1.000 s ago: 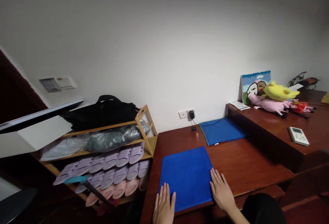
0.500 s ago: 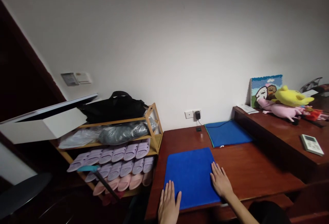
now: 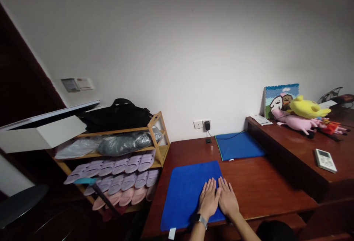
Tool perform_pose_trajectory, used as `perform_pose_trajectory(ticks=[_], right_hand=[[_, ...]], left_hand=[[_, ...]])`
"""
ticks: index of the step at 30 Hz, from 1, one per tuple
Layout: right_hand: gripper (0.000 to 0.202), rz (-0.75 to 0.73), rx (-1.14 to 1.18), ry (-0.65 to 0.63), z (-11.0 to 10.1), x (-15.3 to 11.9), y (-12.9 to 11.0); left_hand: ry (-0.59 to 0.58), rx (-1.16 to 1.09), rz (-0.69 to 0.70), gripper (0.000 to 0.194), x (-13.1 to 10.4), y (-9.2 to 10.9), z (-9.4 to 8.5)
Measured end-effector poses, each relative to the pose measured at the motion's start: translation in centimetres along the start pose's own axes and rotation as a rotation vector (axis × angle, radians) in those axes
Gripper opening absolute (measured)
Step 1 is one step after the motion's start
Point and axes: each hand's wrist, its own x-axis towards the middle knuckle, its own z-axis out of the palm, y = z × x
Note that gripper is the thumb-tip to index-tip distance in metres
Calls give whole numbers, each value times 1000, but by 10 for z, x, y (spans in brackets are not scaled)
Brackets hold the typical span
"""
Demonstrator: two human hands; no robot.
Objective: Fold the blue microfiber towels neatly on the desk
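A blue cloth (image 3: 182,189) lies spread flat on the brown desk (image 3: 260,182), with a white tag (image 3: 172,233) sticking out at its near left corner. My left hand (image 3: 209,198) rests palm down on the right part of the cloth, fingers stretched out. Beside it, my right hand (image 3: 228,198) lies flat across the cloth's right edge, fingers extended. The two hands touch or nearly touch at the thumbs. Neither one grips anything. A second blue cloth (image 3: 239,146) with a green edge lies farther back, near the wall.
To the left stands a wooden rack (image 3: 156,138) with several slippers (image 3: 121,163) and a black bag (image 3: 118,115) on top. A raised ledge (image 3: 287,152) at right holds plush toys (image 3: 306,108) and a white remote (image 3: 325,160). A black plug (image 3: 207,125) sits in the wall socket.
My left hand has moved right across the cloth, from its left edge to beside my right hand. The white tag at the near left corner now shows. The view has shifted slightly.
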Motion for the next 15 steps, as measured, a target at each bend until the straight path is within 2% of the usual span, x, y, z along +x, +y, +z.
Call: perform_pose_trajectory(ticks=[3,8,11,13,15], right_hand=[[65,42,15,15,2,1,-1],[67,66,22,29,5,1,-2],[67,72,24,27,7,0,-1],[67,74,22,27,9,0,-1],[68,78,12,26,12,0,0]], left_hand=[[9,38,-54,70,-13,-32,-5],[29,128,-220,72,-48,-113,-32],[63,178,-301,71,-68,-158,-39],[86,198,-332,71,-78,-179,-38],[110,205,-342,71,-84,-190,-34]])
